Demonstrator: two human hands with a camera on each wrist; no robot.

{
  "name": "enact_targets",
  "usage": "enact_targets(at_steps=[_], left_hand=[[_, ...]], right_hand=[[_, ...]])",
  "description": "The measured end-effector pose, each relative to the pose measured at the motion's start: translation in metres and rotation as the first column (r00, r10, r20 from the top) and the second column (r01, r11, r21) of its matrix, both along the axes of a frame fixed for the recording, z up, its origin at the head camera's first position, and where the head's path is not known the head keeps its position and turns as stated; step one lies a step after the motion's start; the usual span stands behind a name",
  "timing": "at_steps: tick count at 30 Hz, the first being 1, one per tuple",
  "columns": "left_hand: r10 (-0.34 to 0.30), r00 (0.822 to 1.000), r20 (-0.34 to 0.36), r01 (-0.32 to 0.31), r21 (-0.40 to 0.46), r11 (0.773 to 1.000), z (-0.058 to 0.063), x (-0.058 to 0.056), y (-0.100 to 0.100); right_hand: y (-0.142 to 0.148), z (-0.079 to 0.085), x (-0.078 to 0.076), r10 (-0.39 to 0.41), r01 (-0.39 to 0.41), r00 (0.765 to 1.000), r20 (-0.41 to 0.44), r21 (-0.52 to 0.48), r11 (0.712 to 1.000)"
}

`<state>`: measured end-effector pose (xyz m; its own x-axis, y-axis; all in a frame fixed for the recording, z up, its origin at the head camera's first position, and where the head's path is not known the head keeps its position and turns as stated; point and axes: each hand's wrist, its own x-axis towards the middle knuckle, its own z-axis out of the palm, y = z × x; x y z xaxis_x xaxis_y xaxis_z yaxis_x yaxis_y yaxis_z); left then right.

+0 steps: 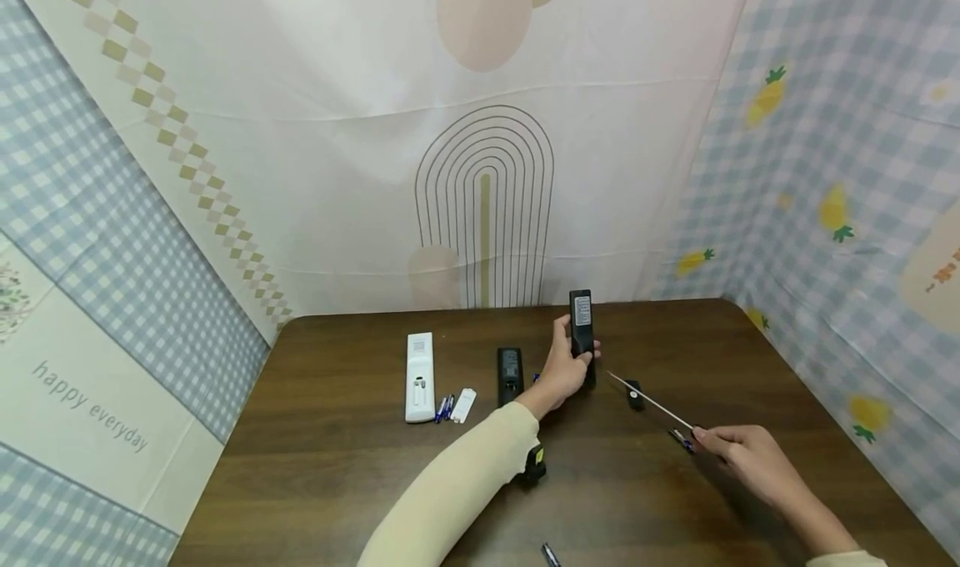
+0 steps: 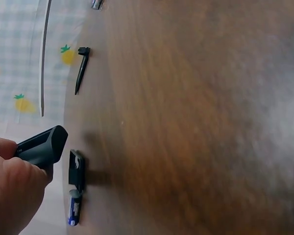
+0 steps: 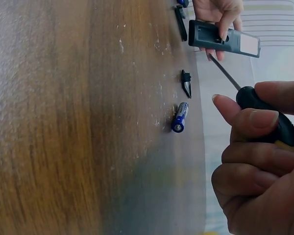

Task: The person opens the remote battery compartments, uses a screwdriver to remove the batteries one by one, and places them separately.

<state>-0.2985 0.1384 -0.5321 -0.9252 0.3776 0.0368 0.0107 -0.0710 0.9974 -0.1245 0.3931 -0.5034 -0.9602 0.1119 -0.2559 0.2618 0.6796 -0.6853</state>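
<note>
My left hand [image 1: 564,368] grips a black remote control [image 1: 581,313] upright above the far part of the table, its labelled back toward me. In the right wrist view its battery compartment [image 3: 207,34] lies open, with the left thumb at the compartment's end. My right hand [image 1: 753,460] holds a screwdriver [image 3: 251,98] by its dark handle, and the thin shaft points at the remote. In that view the tip overlaps the space by the left fingertips. Below the shaft lies a small black battery cover [image 1: 634,395]. Blue-and-silver batteries [image 1: 681,440] lie near the right hand.
Left on the table [image 1: 300,467] lie a white remote [image 1: 420,375], its white cover [image 1: 463,405] and blue batteries [image 1: 445,408]. A second black remote [image 1: 510,369] is partly behind the left arm. A black object with a yellow patch [image 1: 534,465] shows beside the sleeve. One battery [image 1: 551,555] lies in front.
</note>
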Motion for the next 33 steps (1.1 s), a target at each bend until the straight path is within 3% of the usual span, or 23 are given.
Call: enact_targets(at_steps=[5, 12, 16, 19, 23, 26, 29, 33], left_hand=[[0.010, 1.000, 0.008, -0.010, -0.033, 0.999, 0.008, 0.002, -0.021], [0.036, 0.999, 0.010, -0.035, -0.138, 0.990, 0.032, 0.013, -0.071], [0.081, 0.997, 0.012, -0.076, -0.202, 0.976, 0.040, 0.024, -0.095], [0.109, 0.994, 0.016, -0.100, -0.284, 0.954, 0.038, 0.032, -0.108], [0.073, 0.997, 0.036, -0.056, -0.343, 0.938, 0.031, 0.042, -0.111], [-0.028, 0.995, 0.098, 0.056, -0.299, 0.953, 0.026, 0.048, -0.107], [-0.099, 0.988, 0.116, 0.129, -0.298, 0.946, 0.025, 0.053, -0.099], [-0.097, 0.992, 0.082, 0.120, -0.359, 0.926, 0.023, 0.058, -0.080]], right_hand=[[0.000, 0.003, -0.002, 0.003, -0.003, 1.000, 0.006, 0.012, 1.000], [0.006, 0.004, -0.001, -0.015, 0.015, 1.000, 0.003, 0.056, 0.998], [0.006, 0.004, -0.003, -0.009, 0.009, 1.000, 0.002, 0.065, 0.998], [0.004, 0.005, -0.003, -0.003, 0.003, 1.000, -0.007, 0.075, 0.997], [0.000, 0.010, -0.001, -0.023, 0.023, 1.000, -0.009, 0.059, 0.998], [-0.002, 0.011, 0.002, -0.042, 0.042, 0.999, -0.007, 0.031, 0.999], [-0.002, 0.010, 0.003, -0.052, 0.052, 0.999, -0.006, 0.017, 0.998], [-0.002, 0.010, 0.003, -0.061, 0.061, 0.998, 0.004, 0.025, 0.998]])
